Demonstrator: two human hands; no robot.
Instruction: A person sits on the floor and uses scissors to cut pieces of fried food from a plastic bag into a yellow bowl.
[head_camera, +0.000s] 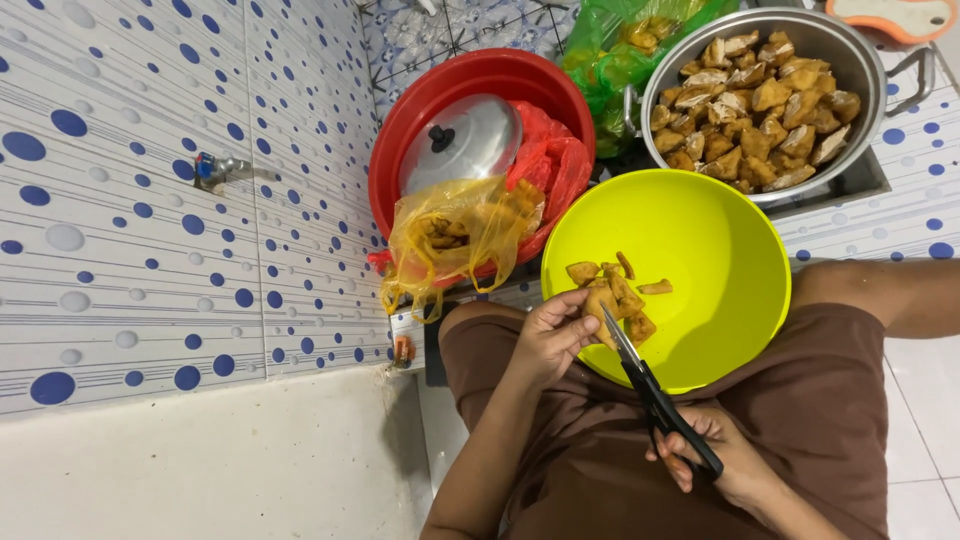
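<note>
Pinching a piece of fried tofu (603, 303) over the yellow-green bowl (740, 250), the left hand (548, 338) meets black-handled scissors (655, 395) angling up from the right hand's (715, 462) closed grip toward it.

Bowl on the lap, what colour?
Bright yellow-green bowl, plain, no pattern. The head view shows it clearly, with cut fried pieces inside.

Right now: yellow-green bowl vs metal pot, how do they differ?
The yellow-green bowl rests on the person's lap and holds only a few fried pieces; the metal pot sits further off, heaped nearly full. The bowl is bright plastic without handles; the pot is shiny steel with side handles. Both are round, open and hold the same brown fried pieces.
</note>
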